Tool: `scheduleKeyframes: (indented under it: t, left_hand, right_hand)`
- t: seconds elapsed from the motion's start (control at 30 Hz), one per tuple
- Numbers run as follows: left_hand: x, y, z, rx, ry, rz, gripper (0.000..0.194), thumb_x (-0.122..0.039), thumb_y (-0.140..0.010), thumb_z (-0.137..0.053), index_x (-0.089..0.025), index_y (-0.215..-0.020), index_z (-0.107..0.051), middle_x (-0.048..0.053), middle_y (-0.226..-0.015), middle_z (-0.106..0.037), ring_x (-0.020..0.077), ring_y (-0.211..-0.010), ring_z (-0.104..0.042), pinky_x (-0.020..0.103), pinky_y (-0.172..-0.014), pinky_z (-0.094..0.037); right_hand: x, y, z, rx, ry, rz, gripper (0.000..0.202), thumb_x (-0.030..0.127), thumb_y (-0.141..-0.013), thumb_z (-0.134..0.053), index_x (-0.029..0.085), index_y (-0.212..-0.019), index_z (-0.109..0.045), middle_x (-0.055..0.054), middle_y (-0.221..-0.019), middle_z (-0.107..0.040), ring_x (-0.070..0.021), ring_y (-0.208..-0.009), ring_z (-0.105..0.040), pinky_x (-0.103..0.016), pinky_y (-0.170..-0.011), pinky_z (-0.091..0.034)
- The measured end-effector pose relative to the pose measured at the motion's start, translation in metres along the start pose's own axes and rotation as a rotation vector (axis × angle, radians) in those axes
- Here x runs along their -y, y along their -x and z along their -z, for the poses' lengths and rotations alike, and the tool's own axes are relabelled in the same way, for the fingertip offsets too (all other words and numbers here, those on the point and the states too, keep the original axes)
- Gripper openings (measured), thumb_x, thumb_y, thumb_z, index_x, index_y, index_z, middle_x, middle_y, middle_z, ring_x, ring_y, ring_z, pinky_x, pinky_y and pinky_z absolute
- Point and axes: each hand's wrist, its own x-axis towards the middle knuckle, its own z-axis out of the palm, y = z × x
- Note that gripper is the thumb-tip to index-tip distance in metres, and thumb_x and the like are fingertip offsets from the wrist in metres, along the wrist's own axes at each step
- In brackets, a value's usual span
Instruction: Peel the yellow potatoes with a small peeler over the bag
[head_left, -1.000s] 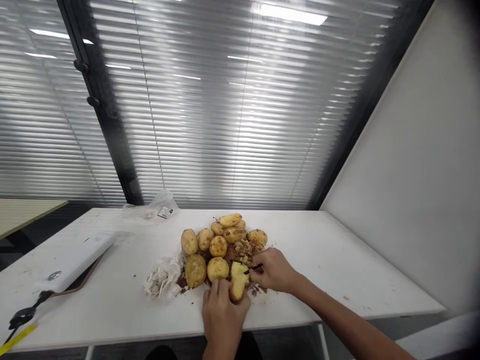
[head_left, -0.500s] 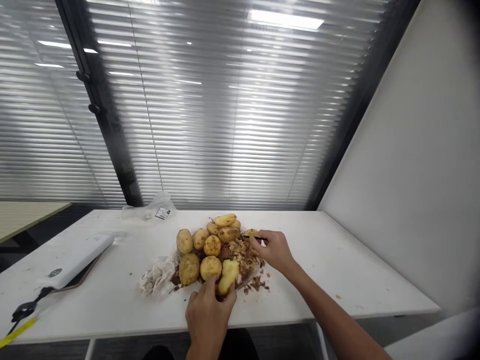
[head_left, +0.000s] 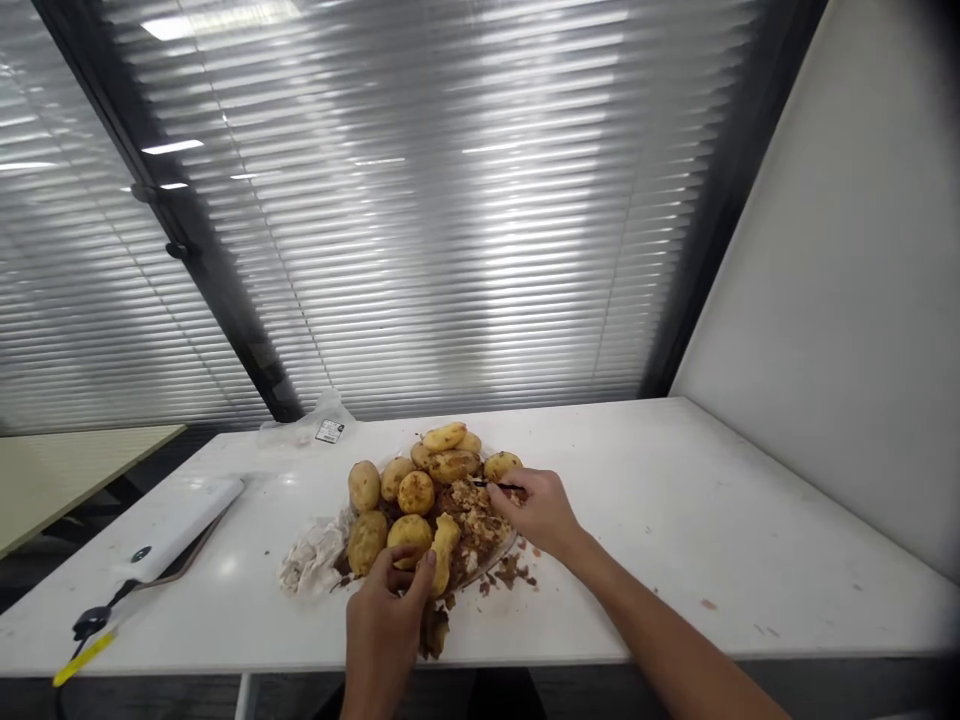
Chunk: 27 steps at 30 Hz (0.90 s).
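My left hand (head_left: 390, 600) is at the near side of the pile, its fingers around the lower part of a peeled, uneven yellow potato piece (head_left: 444, 550). My right hand (head_left: 536, 508) pinches a thin dark tool (head_left: 489, 485) whose tip points left over brown crumbly scraps (head_left: 472, 520). Several potatoes, among them a round one (head_left: 409, 540) and a brown-skinned one (head_left: 367, 542), lie left of and behind the scraps. A yellow potato (head_left: 502, 465) sits just behind my right hand. Dark peelings (head_left: 433, 630) lie below my left fingertips.
A crumpled white tissue (head_left: 311, 558) lies left of the potatoes. Behind it is a clear plastic bag (head_left: 306, 425) with a label. A white device (head_left: 180, 530) with a black cable stands at the left of the white table (head_left: 630, 480). Blinds and a wall rise behind and to the right.
The view has turned slightly. My left hand has shifted left, and the potato piece stands narrower in its fingers. The tool has moved left over the scraps. Dark peelings now show near the table's front edge.
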Motion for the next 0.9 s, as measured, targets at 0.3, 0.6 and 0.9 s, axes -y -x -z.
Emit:
scheduleKeyframes:
  t: [0.3,0.6,0.9]
  left_hand:
    - [0.007,0.005,-0.009,0.012,-0.168,-0.034,0.047,-0.068,-0.077,-0.045,-0.027,-0.095,-0.059,0.001,-0.078,-0.072,0.0239,-0.073,-0.065,0.032,-0.066,-0.044]
    - [0.001,-0.006,-0.015,0.032,0.143,-0.058,0.049,-0.067,-0.072,-0.056,-0.019,-0.082,-0.065,0.002,-0.073,-0.070,0.0215,-0.071,-0.065,0.028,-0.064,-0.048]
    - [-0.012,-0.002,-0.025,0.086,0.748,0.102,0.051,-0.061,-0.064,-0.071,-0.015,-0.085,-0.064,0.003,-0.076,-0.068,0.0171,-0.071,-0.064,0.024,-0.061,-0.050]
  right_hand:
    - [0.002,0.005,-0.003,0.079,0.101,0.081,0.031,0.028,-0.082,-0.051,0.018,-0.053,-0.051,0.003,-0.049,-0.051,-0.0088,-0.047,-0.043,-0.023,-0.050,-0.027]
    - [-0.003,0.005,-0.007,0.049,0.108,0.043,0.033,0.032,-0.084,-0.050,0.019,-0.055,-0.056,0.002,-0.050,-0.054,-0.0098,-0.048,-0.047,-0.023,-0.050,-0.030]
    - [-0.002,0.006,-0.001,-0.128,-0.037,-0.018,0.036,0.037,-0.086,-0.053,0.018,-0.057,-0.058,0.003,-0.048,-0.046,-0.0098,-0.046,-0.040,-0.023,-0.047,-0.031]
